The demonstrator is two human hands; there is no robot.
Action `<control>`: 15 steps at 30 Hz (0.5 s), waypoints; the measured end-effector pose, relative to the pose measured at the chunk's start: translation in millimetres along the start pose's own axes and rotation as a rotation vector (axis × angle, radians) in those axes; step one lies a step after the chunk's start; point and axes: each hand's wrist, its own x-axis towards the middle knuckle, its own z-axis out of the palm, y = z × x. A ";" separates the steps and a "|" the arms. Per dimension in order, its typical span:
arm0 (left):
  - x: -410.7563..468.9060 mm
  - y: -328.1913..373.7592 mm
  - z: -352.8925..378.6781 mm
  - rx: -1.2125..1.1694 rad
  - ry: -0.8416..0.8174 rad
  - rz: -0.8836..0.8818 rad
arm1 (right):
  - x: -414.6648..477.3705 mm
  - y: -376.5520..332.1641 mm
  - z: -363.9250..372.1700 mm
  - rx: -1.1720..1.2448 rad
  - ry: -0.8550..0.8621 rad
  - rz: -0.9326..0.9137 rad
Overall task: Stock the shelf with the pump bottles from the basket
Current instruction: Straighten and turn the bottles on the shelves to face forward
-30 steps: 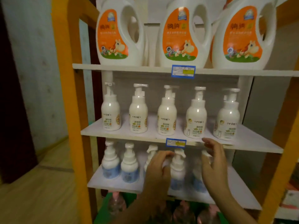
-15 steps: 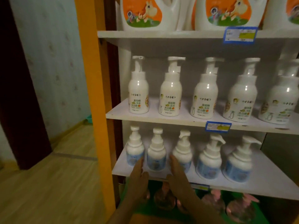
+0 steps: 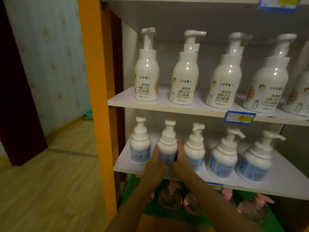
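Pink-capped bottles (image 3: 170, 197) sit in the green basket (image 3: 132, 187) below. Left hand (image 3: 154, 167) and right hand (image 3: 183, 164) clasp a blue-labelled pump bottle (image 3: 168, 144) from either side, second from left on the lower shelf (image 3: 284, 183); taller bottles (image 3: 185, 77) line the shelf above

Wall (image 3: 55, 64): pale blue paper, faint floral pattern. Floor (image 3: 50, 190): light wood planks, a darker strip across; teal tub (image 3: 88, 113) at the far skirting. Dark red door (image 3: 16, 97) at left; orange post (image 3: 95, 97) at right.
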 end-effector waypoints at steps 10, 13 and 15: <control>3.3 -6.0 4.4 -0.019 -0.082 0.008 | 6.7 15.7 -4.5 -0.066 0.087 -0.074; 3.9 -5.2 6.1 -0.016 -0.082 0.015 | 8.7 17.6 -7.4 -0.133 0.064 -0.045; 4.6 -5.0 7.5 -0.038 -0.090 0.018 | 8.6 16.9 -9.6 -0.134 0.067 -0.020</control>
